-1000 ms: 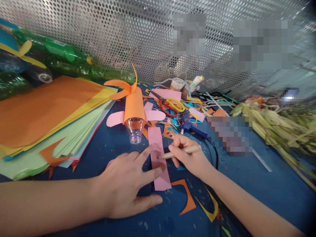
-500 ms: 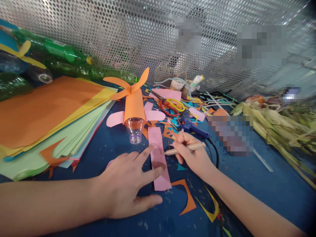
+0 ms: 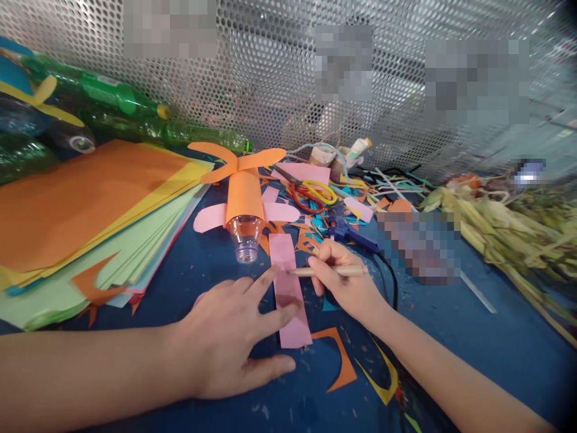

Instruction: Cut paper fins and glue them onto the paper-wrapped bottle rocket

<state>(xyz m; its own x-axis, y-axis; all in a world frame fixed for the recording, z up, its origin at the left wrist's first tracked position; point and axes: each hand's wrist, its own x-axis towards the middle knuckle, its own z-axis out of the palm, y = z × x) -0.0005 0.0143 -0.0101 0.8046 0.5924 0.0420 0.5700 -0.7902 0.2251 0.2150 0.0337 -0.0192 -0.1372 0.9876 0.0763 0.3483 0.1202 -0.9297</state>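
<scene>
A long pink paper strip [image 3: 288, 294] lies on the blue table. My left hand [image 3: 238, 331] is spread flat, two fingertips pressing on the strip and the thumb resting on the table beside it. Between the fingers of my right hand [image 3: 345, 279] is a pale pencil [image 3: 349, 271], its tip on the strip near my left index fingertip. Just beyond stands a clear plastic bottle [image 3: 246, 237] with its neck toward me, wrapped in orange paper [image 3: 244, 195], with pink side flaps [image 3: 282, 211] and orange curved blades [image 3: 261, 158] at the far end.
Coloured paper sheets [image 3: 90, 198] are stacked at left, green bottles [image 3: 112, 96] behind them. Scissors [image 3: 315, 193], a blue glue gun [image 3: 351, 233] with its cord, and paper scraps lie beyond my right hand. Corn husks [image 3: 496, 222] are at right. A perforated metal panel [image 3: 265, 72] stands behind.
The pencil tip has moved left onto the strip, my right hand shifting slightly with it. The orange blades on the bottle have turned. My left hand stays in place.
</scene>
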